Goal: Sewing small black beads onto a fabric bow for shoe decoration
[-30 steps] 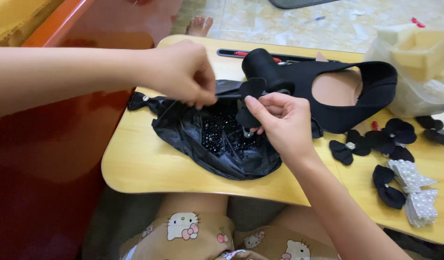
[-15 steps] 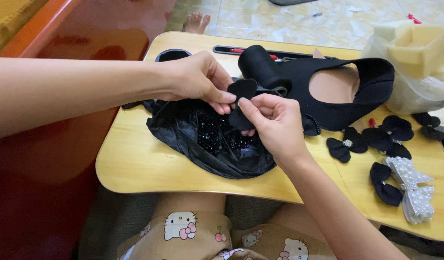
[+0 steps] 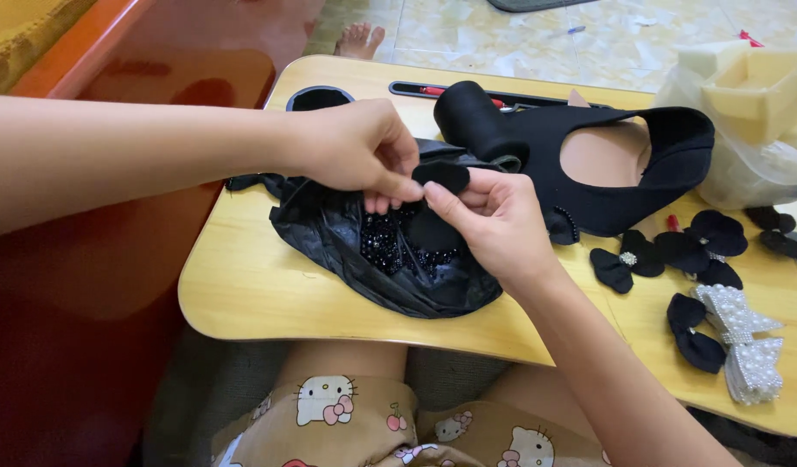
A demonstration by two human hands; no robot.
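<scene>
Both hands meet over an open black plastic bag (image 3: 329, 238) full of small black beads (image 3: 383, 245) on a wooden lap table (image 3: 251, 285). My left hand (image 3: 355, 151) and my right hand (image 3: 494, 229) pinch a small black fabric piece (image 3: 442, 175) between their fingertips, just above the beads. A black high-heeled shoe (image 3: 606, 169) lies on its side right behind my right hand.
Black fabric bows with pearl centres (image 3: 628, 259) and white pearl bows (image 3: 744, 346) lie at the table's right. A plastic bag with foam blocks (image 3: 753, 112) stands at the far right. A round cup hole (image 3: 316, 98) and a tool slot (image 3: 433, 89) sit along the far edge.
The view has shifted slightly. Both hands stay over the bag, with the black fabric piece now held a little flatter between the fingertips.
</scene>
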